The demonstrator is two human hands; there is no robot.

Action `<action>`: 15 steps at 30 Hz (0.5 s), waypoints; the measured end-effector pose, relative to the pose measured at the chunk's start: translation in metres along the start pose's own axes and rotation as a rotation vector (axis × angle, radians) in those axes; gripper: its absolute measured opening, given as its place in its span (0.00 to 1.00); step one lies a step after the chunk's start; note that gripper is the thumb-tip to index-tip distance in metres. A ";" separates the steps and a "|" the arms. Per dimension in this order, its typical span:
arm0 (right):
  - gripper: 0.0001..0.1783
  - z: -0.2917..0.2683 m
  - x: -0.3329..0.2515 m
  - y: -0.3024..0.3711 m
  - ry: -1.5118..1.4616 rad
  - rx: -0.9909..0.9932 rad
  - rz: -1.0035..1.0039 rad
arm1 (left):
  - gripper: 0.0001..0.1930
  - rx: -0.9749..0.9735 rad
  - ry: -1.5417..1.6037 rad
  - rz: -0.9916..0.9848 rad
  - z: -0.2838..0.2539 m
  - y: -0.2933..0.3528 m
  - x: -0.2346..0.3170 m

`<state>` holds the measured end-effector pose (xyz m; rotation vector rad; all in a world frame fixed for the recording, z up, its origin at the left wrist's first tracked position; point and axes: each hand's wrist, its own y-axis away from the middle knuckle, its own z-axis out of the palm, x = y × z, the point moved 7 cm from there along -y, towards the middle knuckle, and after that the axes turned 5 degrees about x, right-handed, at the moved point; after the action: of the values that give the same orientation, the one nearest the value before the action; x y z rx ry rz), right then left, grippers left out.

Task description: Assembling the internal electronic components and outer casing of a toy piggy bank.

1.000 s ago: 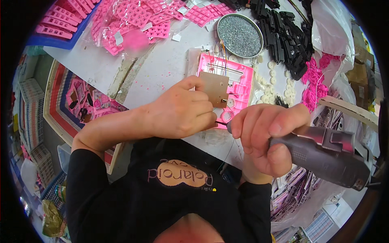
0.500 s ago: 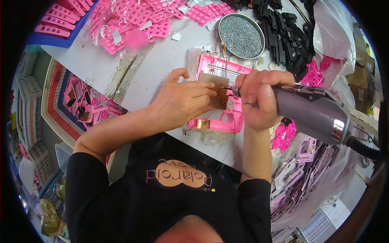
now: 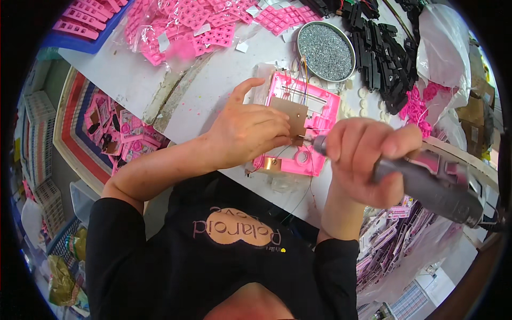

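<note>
1. Head view: the left hand is partly open, fingers bent over a flat brown rectangular board, with one far-side finger lifted; whether the fingertips pinch anything cannot be told.
2. Head view: the right hand is curled firmly around a grey cylindrical power screwdriver, its thin tip at the board's near right edge; contact is unclear.
3. Head view: the board lies over a shallow pink plastic casing on the white tabletop, between the hands.
4. Head view: beyond the casing sits a round metal dish of small silvery pieces, beside heaped black plastic parts.
</note>
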<state>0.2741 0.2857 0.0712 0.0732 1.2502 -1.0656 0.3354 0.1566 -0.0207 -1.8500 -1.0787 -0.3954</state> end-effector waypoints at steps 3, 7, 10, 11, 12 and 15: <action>0.15 0.009 0.005 0.005 0.044 0.067 0.036 | 0.09 0.000 0.016 0.023 -0.003 0.002 -0.001; 0.14 0.013 0.008 0.007 0.067 0.127 0.030 | 0.10 0.005 0.022 0.053 -0.008 0.006 -0.001; 0.14 0.015 0.011 0.004 0.061 0.118 0.024 | 0.11 0.029 0.012 0.074 -0.013 0.007 0.001; 0.14 0.016 0.012 0.003 0.047 0.115 0.035 | 0.11 0.036 0.007 0.083 -0.014 0.008 0.001; 0.15 0.016 0.014 0.003 0.031 0.108 0.045 | 0.11 0.044 -0.003 0.091 -0.015 0.008 0.001; 0.17 0.019 0.019 0.003 0.011 0.104 0.089 | 0.12 0.028 -0.040 0.100 -0.019 0.009 0.000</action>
<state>0.2890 0.2651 0.0617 0.2123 1.1902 -1.0541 0.3457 0.1393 -0.0163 -1.8848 -1.0092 -0.2844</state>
